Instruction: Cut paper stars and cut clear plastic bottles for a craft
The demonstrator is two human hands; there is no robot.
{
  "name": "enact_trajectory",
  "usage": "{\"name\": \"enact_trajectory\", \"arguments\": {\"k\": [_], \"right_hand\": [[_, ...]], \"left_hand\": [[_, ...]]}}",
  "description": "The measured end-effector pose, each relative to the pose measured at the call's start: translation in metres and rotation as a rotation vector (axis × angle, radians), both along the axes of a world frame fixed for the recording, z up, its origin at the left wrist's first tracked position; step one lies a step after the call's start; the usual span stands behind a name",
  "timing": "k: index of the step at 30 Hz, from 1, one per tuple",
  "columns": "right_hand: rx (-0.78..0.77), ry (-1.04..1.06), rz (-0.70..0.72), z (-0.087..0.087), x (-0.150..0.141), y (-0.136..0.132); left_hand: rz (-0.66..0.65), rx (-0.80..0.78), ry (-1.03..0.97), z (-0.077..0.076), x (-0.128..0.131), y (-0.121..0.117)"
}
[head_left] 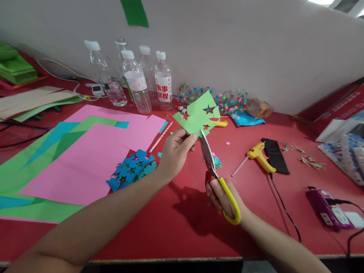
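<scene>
My left hand [177, 152] pinches the lower edge of a light green paper sheet [196, 112] that has star-shaped holes in it. In my right hand [223, 196] is a pair of scissors [209, 156] with yellow and red handles, its fingers in the loops. The blade tips meet the paper's lower edge close to my left thumb. Beneath the blades lies a small pile of cut paper stars [217, 161]. Left of my left hand is a heap of blue paper scraps [131, 169] with star holes.
Pink paper sheets [75, 168] and green ones cover the left side. Several plastic bottles [164, 81] stand along the wall. A yellow glue gun [261, 157], a black phone [276, 155] and a purple power strip [329, 209] with a cord lie to the right.
</scene>
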State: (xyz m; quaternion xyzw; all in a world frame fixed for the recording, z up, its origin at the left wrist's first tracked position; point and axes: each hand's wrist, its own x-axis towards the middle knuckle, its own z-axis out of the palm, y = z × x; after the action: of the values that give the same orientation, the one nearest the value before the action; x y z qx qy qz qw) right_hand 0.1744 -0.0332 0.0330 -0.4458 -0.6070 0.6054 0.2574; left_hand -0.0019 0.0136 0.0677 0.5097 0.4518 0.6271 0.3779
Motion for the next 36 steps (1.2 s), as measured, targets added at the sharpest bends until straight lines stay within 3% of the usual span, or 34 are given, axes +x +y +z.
{"name": "enact_trajectory", "arguments": {"k": [8,16,26,36], "right_hand": [[0.104,-0.047,0.026,0.008,0.001,0.005],[0.05,-0.067,-0.014,0.003,0.0,0.003],[0.032,-0.129,-0.07,0.002,0.002,0.008],[0.071,-0.13,0.036,0.004,0.005,0.011]], "left_hand": [[-0.056,0.006,0.005,0.008,-0.001,-0.001],[-0.067,0.022,-0.032,0.0,0.0,0.0],[-0.128,0.002,-0.082,0.005,-0.009,0.007],[-0.104,0.051,-0.124,0.008,-0.02,0.013]]}}
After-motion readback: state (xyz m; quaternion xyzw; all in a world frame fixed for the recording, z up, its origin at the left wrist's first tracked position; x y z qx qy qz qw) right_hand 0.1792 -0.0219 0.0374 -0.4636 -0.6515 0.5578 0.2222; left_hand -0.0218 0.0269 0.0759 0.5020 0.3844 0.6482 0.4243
